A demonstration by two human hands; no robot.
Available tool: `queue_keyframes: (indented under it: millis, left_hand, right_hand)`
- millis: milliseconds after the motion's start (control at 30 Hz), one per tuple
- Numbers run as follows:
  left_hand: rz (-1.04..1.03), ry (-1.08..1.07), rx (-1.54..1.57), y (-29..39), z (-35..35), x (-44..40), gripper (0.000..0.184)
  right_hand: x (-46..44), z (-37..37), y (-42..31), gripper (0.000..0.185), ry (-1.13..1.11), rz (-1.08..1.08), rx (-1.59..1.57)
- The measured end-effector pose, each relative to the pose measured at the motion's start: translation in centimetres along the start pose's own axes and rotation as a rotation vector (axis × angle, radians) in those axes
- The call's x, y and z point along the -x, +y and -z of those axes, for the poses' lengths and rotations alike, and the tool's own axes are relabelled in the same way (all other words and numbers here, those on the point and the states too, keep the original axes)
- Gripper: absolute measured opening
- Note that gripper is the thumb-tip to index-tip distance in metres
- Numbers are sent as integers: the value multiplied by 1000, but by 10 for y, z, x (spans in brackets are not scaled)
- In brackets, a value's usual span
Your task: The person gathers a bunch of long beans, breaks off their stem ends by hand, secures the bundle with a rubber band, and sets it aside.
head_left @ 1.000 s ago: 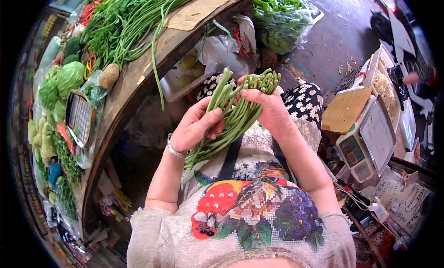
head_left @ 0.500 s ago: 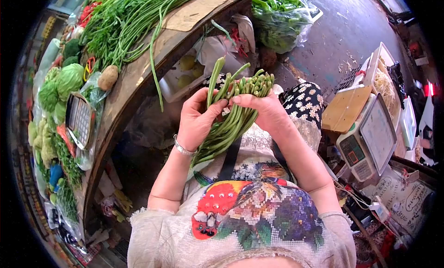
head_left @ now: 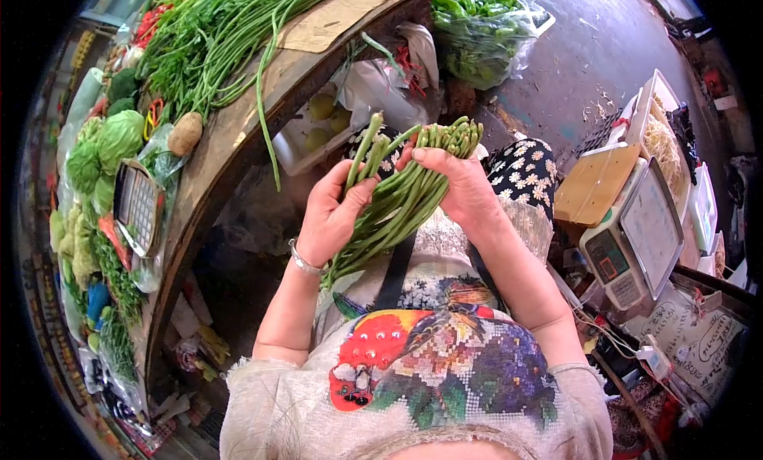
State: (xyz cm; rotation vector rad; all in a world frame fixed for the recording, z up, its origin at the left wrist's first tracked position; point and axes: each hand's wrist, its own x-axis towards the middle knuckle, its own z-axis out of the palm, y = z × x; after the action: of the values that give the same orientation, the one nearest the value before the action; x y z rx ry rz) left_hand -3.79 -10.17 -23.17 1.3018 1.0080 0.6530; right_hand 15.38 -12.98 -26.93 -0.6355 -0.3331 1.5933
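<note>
A bunch of long green beans [head_left: 405,198] hangs over my lap, its stem ends gathered at the top. My right hand [head_left: 459,183] is wrapped round the bunch just below those ends, thumb across the front. My left hand [head_left: 337,210] is closed round a few thicker beans at the bunch's left side, and their tips stick up above the fingers. The tails of the beans trail down to the left, behind my left wrist. Some fingers of both hands are hidden by the beans.
A curved wooden counter [head_left: 179,237] on the left bears leafy greens [head_left: 238,39], cabbage [head_left: 121,136], a potato [head_left: 185,134] and a calculator [head_left: 137,206]. Bagged green peppers [head_left: 481,39] stand ahead. At right are a scale [head_left: 632,233] and a brown board [head_left: 596,184].
My left hand has moved slightly left and down with its few beans, away from the main bunch. The gap between my hands is wider. My right hand stays nearly in place.
</note>
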Motion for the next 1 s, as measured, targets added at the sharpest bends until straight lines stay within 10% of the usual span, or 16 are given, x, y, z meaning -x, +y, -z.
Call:
queue_keyframes:
  millis: [1000]
  left_hand:
    - [-94,62,59,-15,-14,1,20]
  right_hand:
    - [-5,6,4,24,23,-9,-162]
